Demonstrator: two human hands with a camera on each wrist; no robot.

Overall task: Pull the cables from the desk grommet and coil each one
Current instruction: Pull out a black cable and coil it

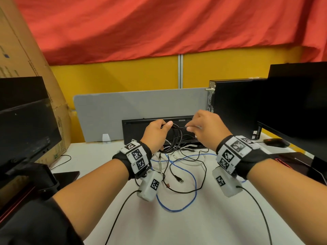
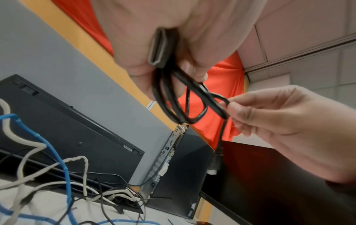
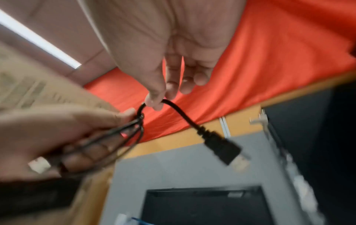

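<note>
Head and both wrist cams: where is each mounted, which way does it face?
Head: on the head, looking forward and down at the desk; both forearms show.
Left wrist: under the left hand, looking up along its palm at the black cable coil.
Right wrist: under the right hand, blurred.
All three share the coil.

Loose cables (image 1: 184, 167) lie on desk (image 1: 203, 223), before keyboard (image 1: 139, 127).

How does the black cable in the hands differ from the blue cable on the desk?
The black cable is wound into loops; the blue cable sprawls loose. The black cable is held up by the left hand and right hand; the blue cable lies untouched on the desk.
</note>
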